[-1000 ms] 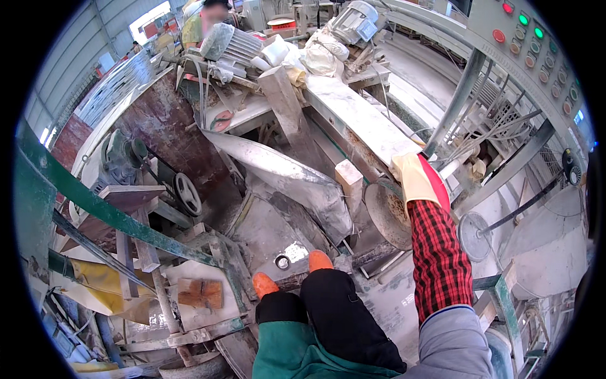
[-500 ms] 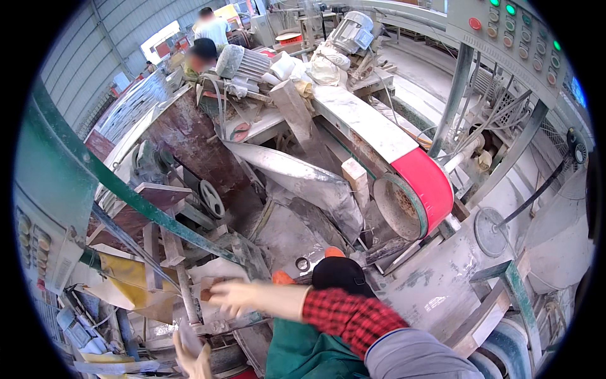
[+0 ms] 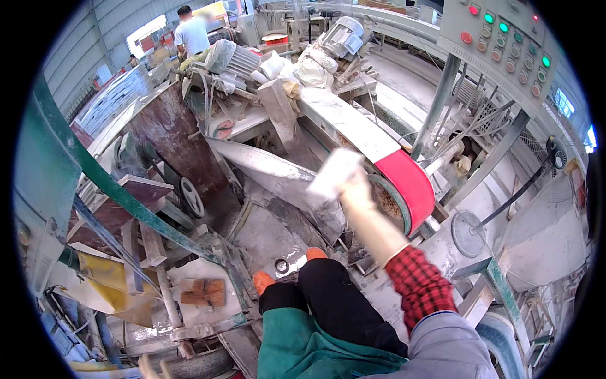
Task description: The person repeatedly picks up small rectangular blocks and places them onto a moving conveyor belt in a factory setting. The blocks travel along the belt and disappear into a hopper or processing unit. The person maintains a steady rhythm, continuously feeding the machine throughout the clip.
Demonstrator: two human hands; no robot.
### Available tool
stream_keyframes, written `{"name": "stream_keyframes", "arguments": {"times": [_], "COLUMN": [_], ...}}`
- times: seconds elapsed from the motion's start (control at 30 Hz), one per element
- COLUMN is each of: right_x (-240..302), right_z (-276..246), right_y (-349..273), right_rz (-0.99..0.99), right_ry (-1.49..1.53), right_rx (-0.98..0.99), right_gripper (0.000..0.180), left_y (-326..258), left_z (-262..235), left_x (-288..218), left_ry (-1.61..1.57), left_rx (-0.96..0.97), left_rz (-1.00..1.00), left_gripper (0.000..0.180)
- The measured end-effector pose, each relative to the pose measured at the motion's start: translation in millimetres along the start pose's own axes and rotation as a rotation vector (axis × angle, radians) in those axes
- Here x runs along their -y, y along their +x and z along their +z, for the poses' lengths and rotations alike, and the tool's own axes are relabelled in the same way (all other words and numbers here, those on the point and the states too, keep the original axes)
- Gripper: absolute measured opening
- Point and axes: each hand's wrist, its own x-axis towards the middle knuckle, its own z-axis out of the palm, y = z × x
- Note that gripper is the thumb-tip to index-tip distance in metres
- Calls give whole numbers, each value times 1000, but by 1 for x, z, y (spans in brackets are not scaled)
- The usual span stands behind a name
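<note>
My right hand [image 3: 357, 191] is closed on a whitish, flat rectangular block [image 3: 332, 174], both smeared by motion. It holds the block up in front of the rounded end of the belt machine [image 3: 407, 189], with its red band and white top cover. I cannot tell whether the block touches the machine. Only the fingertips of my left hand [image 3: 153, 367] show at the lower left edge; they stand apart with nothing visible between them. Above that hand, a brown wooden block [image 3: 202, 292] lies on a pale board [image 3: 183, 271].
A green curved bar [image 3: 136, 202] crosses the left side. A button panel [image 3: 499, 47] with lit lamps hangs at upper right. A grey sheet [image 3: 271, 167] slants beside the belt machine. Motors [image 3: 230, 60] stand farther back, near a person in white [image 3: 191, 35].
My right hand has swung from the wooden block at left to the belt machine, now with the whitish block. My left hand has dropped toward the lower edge. A co-worker's dark-haired head has left view.
</note>
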Motion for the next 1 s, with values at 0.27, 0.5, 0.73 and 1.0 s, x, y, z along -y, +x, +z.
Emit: {"name": "stream_keyframes", "arguments": {"times": [0.27, 0.5, 0.73, 1.0], "right_x": [32, 2, 69, 44], "right_z": [-164, -197, -159, 43], "right_y": [99, 140, 123, 0], "right_rz": [212, 251, 151, 387], "right_ry": [-133, -1431, -1943, -739], "right_rx": [-543, -195, 175, 775], "right_gripper": [38, 22, 28, 42], "left_y": [-49, -50, -45, -52], "left_z": [-31, -22, -17, -18], "left_x": [-30, -44, -53, -55], "left_ry": [330, 304, 244, 123], "left_rx": [45, 38, -3, -78], "left_rz": [-658, -661, -637, -645], "left_gripper": [52, 52, 52, 51]}}
